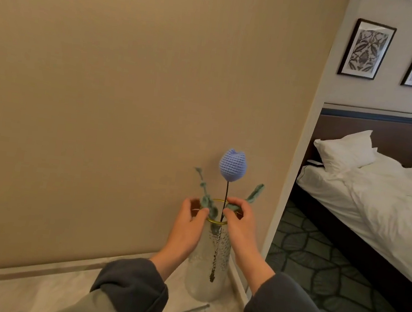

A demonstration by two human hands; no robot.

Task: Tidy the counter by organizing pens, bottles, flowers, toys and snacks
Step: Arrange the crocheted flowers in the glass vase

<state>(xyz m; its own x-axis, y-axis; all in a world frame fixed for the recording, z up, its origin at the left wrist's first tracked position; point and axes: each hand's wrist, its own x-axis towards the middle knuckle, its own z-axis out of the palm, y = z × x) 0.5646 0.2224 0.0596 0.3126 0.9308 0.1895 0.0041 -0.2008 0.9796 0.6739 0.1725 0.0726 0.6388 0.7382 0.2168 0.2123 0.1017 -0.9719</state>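
Tulip in vase, our hands at its rim.
Stem upright between them; left hand pinches left leaf, right hand pinches right leaf, nearer the stem.

Hotel bedroom: made bed, framed prints.

Soft, even indoor light, warm cast; faint shadows; wide-angle bending at edges; slight motion blur near centre.

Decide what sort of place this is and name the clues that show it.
Probably a hotel room: a bed with white linen and a pillow against a dark headboard, two matching framed prints above, and patterned carpet beside it.
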